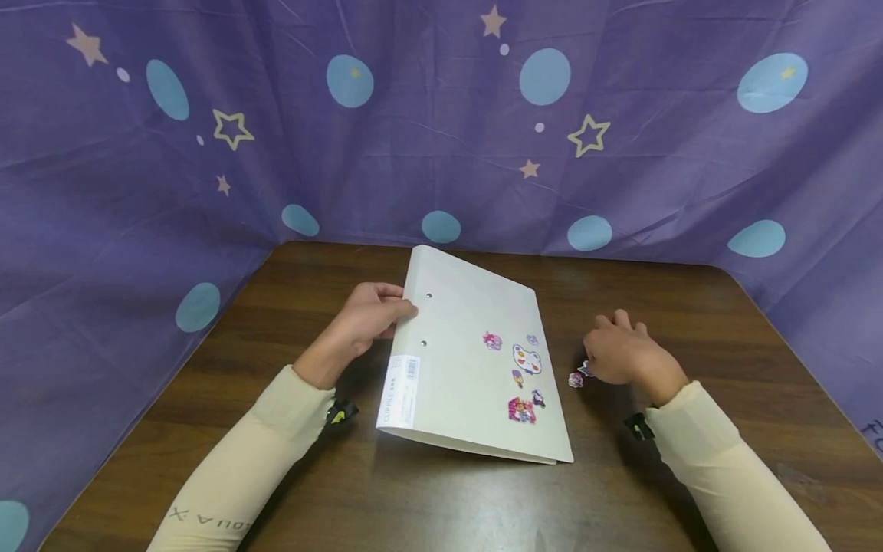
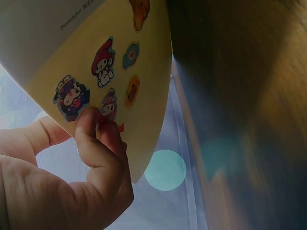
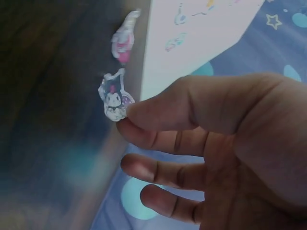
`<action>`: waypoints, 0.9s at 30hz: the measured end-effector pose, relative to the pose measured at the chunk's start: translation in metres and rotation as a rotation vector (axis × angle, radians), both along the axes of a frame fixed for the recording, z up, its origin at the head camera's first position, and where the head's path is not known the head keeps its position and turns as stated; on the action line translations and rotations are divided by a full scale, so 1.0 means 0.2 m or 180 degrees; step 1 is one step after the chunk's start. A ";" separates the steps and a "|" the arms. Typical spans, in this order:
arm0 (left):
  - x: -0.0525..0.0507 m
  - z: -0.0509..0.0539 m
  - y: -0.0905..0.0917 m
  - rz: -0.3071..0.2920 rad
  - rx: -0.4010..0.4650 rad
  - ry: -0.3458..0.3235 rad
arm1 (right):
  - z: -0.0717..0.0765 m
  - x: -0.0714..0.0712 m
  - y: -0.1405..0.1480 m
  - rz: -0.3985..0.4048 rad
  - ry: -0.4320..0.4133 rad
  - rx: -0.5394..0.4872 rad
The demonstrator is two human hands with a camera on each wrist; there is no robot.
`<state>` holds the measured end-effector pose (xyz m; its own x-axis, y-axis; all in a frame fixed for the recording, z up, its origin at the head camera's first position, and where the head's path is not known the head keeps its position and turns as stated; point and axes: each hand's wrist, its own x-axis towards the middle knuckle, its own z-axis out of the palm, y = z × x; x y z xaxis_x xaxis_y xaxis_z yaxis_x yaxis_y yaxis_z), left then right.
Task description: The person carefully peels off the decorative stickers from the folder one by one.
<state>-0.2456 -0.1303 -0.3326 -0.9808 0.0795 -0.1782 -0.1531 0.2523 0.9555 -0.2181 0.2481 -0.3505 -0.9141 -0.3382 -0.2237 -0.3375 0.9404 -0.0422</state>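
A white clip file folder stands tilted on the table, several cartoon stickers on its front cover. My left hand grips its spine edge, thumb on the front. In the left wrist view the folder's other side also bears stickers, and fingers of the left hand lie over it beside a pink-hooded character sticker. To the right of the folder, my right hand pinches a small character sticker between thumb and forefinger, low over the table. Another sticker lies on the tabletop close by.
The brown wooden table reaches back to a purple curtain with stars and blue dots, which also hangs along both sides. A dark wrist device sits at the left cuff, another at the right.
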 end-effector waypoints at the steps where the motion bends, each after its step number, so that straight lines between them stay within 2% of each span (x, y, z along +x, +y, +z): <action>1: 0.00 0.00 0.00 -0.0004 -0.0002 -0.0001 | -0.01 -0.01 0.00 -0.0001 -0.0018 -0.0003; 9: 0.00 0.01 0.00 -0.0022 -0.0041 -0.0005 | -0.06 -0.03 0.01 -0.0086 -0.0029 0.0081; 27: 0.00 0.00 0.00 -0.0005 -0.0070 -0.0005 | -0.07 -0.05 -0.01 -0.0122 0.0228 0.0209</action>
